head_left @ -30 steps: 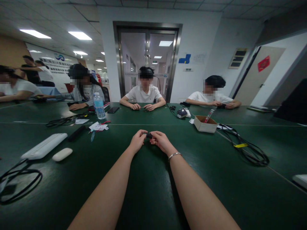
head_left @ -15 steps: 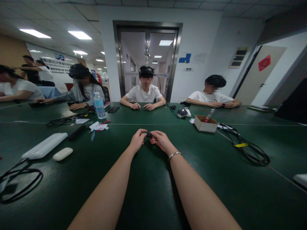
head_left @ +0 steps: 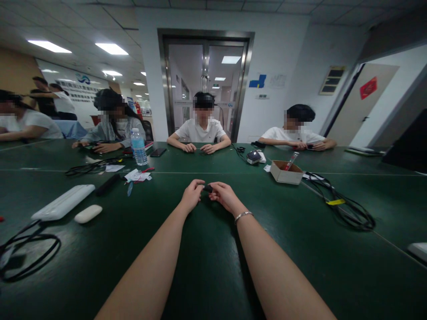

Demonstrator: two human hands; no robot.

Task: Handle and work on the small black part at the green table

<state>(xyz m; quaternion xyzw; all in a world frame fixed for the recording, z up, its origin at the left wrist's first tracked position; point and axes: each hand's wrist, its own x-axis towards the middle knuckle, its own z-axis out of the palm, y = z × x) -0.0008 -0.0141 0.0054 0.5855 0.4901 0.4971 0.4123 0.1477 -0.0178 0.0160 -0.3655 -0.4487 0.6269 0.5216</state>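
Found in hand and not set down on the desk [head_left: 213, 262]: a small black piece [head_left: 208, 188], just below the middle of the frame, between left grip [head_left: 191, 196] and right grip [head_left: 223, 195]. Judged as handling in progress: pick-up done, with both grips engaged at once. Unable to judge how much handling is left, or to confirm any joining or parting, owing to small size and covering fingers. Left grip: closed to a narrow pinch, apparently on the left end of the black piece, with a paler spot there, too small to identify. Right grip: closed on the right end, thumb and forefinger together, other fingers curled in below. Noted for pose: left forearm [head_left: 147, 258] and right forearm [head_left: 276, 262] rising from the bottom of the frame, converging in a wedge, with fingertips facing and near each other. Bracelet [head_left: 243, 216] on the right wrist. Unable to tell contact of either grip with the desk. Recorded well apart from the work: box [head_left: 286, 175] right of centre, white case [head_left: 88, 214] at left, bottle [head_left: 138, 149] upper left of the grips.
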